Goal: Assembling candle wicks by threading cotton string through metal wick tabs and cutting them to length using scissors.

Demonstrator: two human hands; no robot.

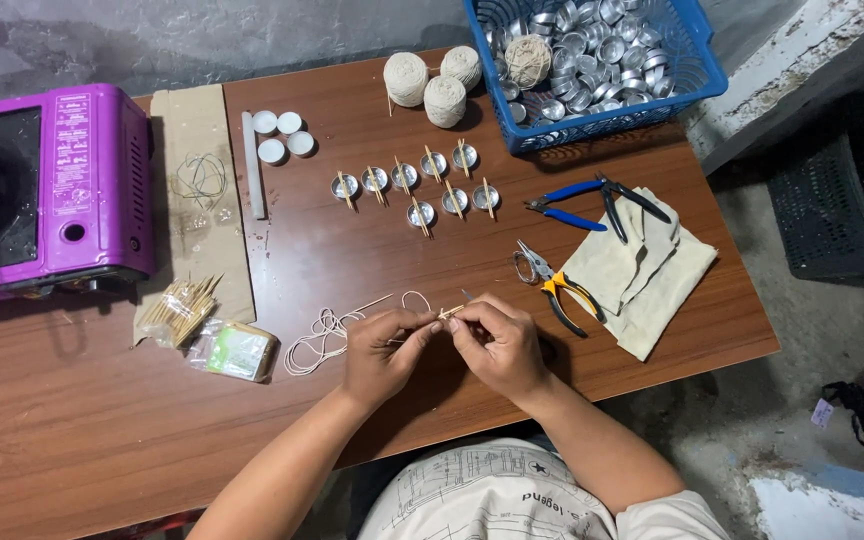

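Both hands met over the front part of the brown wooden table, pinching one small wooden stick with off-white string between the fingertips.

The left hand and the right hand were closed on the stick from both sides, and the string lay in loose loops on the table just left of them. Near the right hand lay yellow-handled scissors beside folded beige cloths, with blue-handled pliers further back. Small round metal cups with sticks across them stood in rows in front of a blue plastic basket.
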